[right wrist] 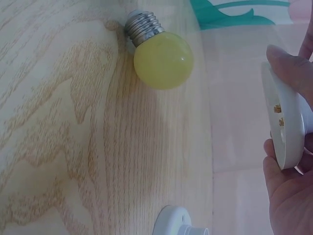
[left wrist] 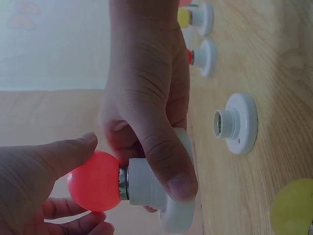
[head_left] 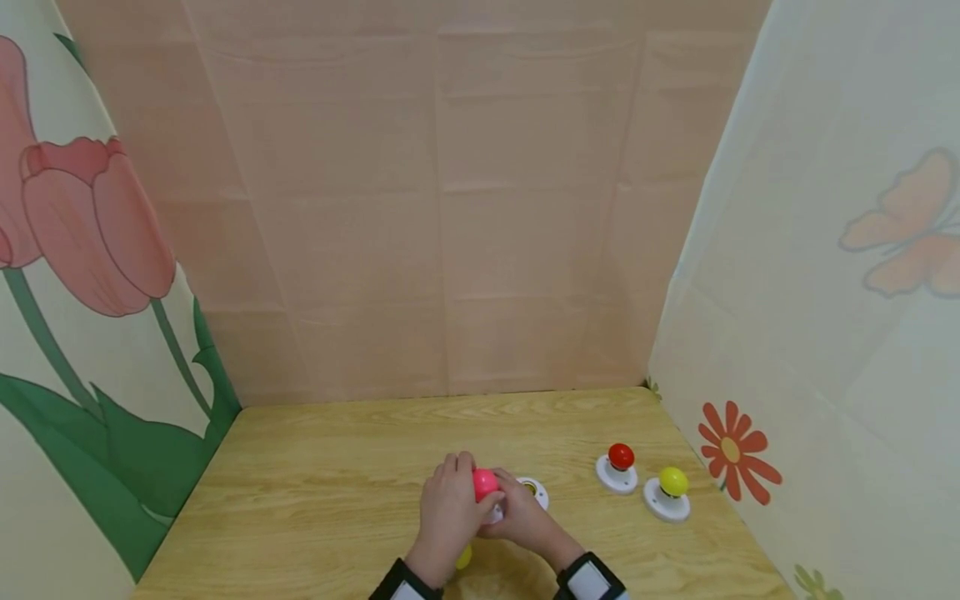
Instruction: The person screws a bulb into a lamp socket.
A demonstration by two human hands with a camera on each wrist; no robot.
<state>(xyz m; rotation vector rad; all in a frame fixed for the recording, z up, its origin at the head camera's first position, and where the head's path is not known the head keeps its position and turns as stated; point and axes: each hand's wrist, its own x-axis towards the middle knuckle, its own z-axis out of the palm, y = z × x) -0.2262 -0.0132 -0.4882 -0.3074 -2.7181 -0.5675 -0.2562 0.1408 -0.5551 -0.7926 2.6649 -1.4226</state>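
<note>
My left hand (head_left: pixel 447 510) holds the round red light bulb (left wrist: pixel 95 181) between thumb and fingers. With its thumb across the side, my right hand (head_left: pixel 525 518) grips a white lamp socket (left wrist: pixel 142 183). The bulb's metal collar sits at the socket's mouth, and a strip of metal still shows between them. Both are lifted off the table; brass contacts show on the socket's underside in the right wrist view. Below the hands, a loose yellow bulb (right wrist: pixel 164 61) lies on the wood, its screw thread visible. A second white socket (left wrist: pixel 243 125) stands bulbless beside my right hand.
Toward the right of the wooden table (head_left: pixel 337 467) stand two white sockets, one bearing a red bulb (head_left: pixel 621 456), the other a yellow bulb (head_left: pixel 673 481). Printed cloth hangs along the left and right sides, and a plain pinkish cloth (head_left: pixel 442 208) at the back.
</note>
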